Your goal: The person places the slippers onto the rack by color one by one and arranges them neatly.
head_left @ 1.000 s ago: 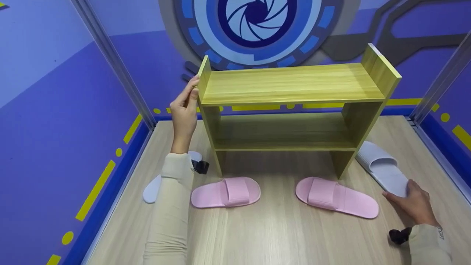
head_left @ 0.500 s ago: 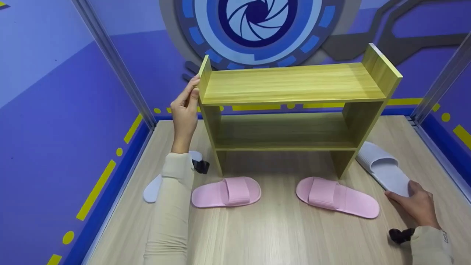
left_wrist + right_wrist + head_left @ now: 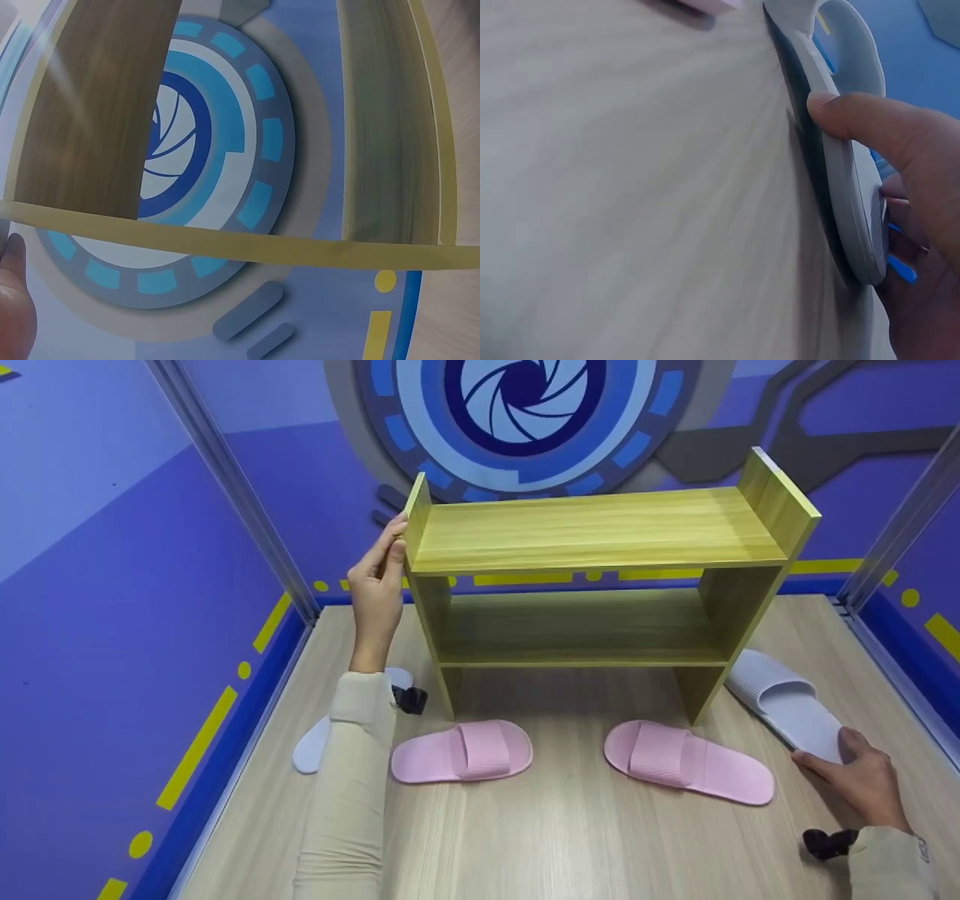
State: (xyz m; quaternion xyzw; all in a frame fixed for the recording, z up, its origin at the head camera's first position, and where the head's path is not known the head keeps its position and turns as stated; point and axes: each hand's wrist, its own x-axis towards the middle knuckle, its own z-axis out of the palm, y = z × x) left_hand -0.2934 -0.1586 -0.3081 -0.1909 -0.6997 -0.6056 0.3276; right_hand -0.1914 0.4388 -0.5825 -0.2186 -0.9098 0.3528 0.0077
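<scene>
My left hand touches the outer side of the left panel of a two-tier wooden shelf, fingers fairly straight. Its thumb shows beside the panel's edge in the left wrist view. At the right, my right hand grips the heel end of a white slide slipper, thumb along the near edge and fingers on the other side. In the right wrist view, the slipper has a dark underside showing. Its toe end is partly hidden behind the shelf's right leg in the head view.
Two pink slippers, one at left and one at right, lie before the shelf. Pale slipper parts show around my left sleeve. Blue-purple walls border the wooden floor.
My right hand has shifted a little right and toward the front, and the white slipper has moved slightly with it. The left hand, shelf and pink slippers stay put.
</scene>
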